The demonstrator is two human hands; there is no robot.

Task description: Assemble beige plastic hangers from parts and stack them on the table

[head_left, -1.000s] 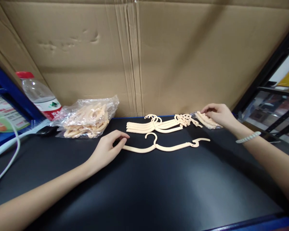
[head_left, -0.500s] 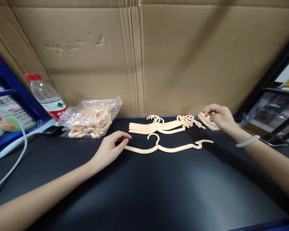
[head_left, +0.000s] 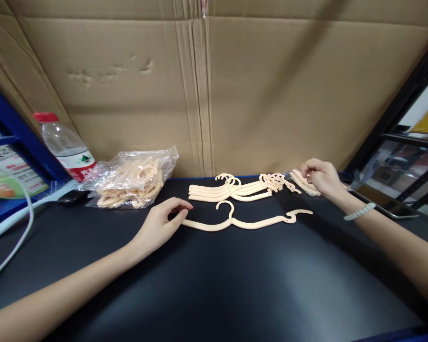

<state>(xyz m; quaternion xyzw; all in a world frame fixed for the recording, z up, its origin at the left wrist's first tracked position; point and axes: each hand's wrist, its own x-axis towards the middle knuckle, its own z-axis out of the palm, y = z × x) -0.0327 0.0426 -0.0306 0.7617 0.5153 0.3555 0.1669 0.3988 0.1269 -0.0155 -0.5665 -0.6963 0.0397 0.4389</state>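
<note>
A single cream plastic hanger (head_left: 242,219) lies flat on the black table (head_left: 214,285). My left hand (head_left: 160,224) pinches its left tip with thumb and fingers. Behind it lies a stack of several finished hangers (head_left: 231,189) with hooks pointing up. At the back right, my right hand (head_left: 321,176) is curled over a small clear bag of cream hanger pieces (head_left: 301,181), fingers closed on one of them. A beaded bracelet (head_left: 359,212) circles that wrist.
A clear plastic bag of hanger parts (head_left: 131,179) sits at the back left, beside a water bottle with a red cap (head_left: 64,146). A cardboard wall (head_left: 214,85) stands behind. A white cable (head_left: 17,232) curves at the left. A phone (head_left: 385,202) lies at the right.
My right hand has curled tighter over the small bag of pieces. The left hand stays on the hanger's left tip. The camera view shifted slightly.
</note>
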